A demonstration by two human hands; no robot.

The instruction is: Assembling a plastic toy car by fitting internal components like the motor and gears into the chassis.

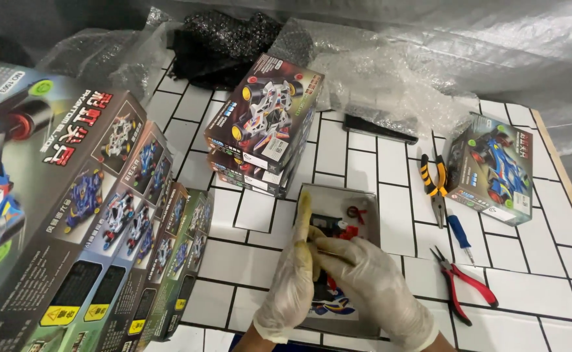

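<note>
Both hands wear pale gloves and meet over an open shallow box (364, 202) of small red, black and blue model car parts at the bottom centre. My left hand (291, 277) has its yellow-stained forefinger raised along the box's left edge. My right hand (374, 283) presses against it, and a thin small piece is pinched between the fingertips of both. What the piece is I cannot tell. The hands hide much of the box's contents.
A stack of toy car kit boxes (263, 124) stands behind the open box; another kit box (491, 169) lies at the right. Larger boxes (71, 215) lean along the left. Yellow-handled pliers (434, 186), a blue screwdriver (458, 234) and red-handled cutters (462, 283) lie right. Bubble wrap (390, 78) behind.
</note>
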